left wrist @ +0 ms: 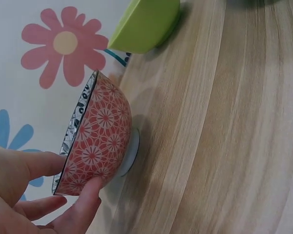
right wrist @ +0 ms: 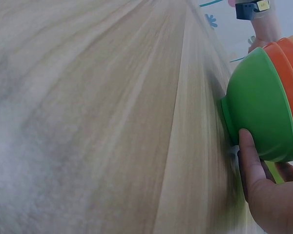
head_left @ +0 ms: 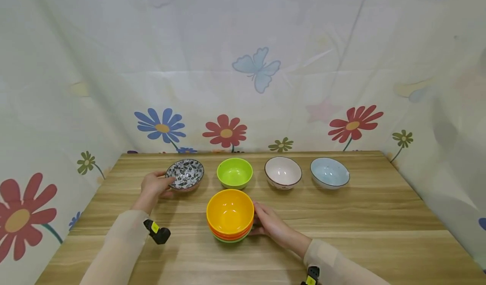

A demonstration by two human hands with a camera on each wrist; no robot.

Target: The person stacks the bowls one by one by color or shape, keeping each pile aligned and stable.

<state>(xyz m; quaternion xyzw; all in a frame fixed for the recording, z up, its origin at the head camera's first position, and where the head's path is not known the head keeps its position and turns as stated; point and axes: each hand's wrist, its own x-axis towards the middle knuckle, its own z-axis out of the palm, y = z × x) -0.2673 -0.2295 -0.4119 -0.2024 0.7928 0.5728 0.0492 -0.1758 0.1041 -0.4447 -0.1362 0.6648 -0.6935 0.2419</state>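
My left hand (head_left: 153, 186) holds a small bowl by its left rim. This bowl (head_left: 186, 174) has a black-and-white leaf pattern inside; its outside (left wrist: 100, 129) is red with white flowers, above a pale foot. In the left wrist view, fingers lie on both sides of its rim. Nearer the front, my right hand (head_left: 271, 223) grips the right side of a stack of bowls (head_left: 230, 213). Yellow is on top, orange below it, and a green bowl (right wrist: 261, 107) at the bottom. A fingertip presses the green bowl's wall near its foot, while other fingers are partly hidden behind it.
A lime green bowl (head_left: 234, 173), a white bowl with a dark rim (head_left: 282, 172) and a pale blue bowl (head_left: 329, 173) stand in a row along the back of the wooden table (head_left: 360, 226). Behind it hangs a flower-printed curtain (head_left: 190, 86).
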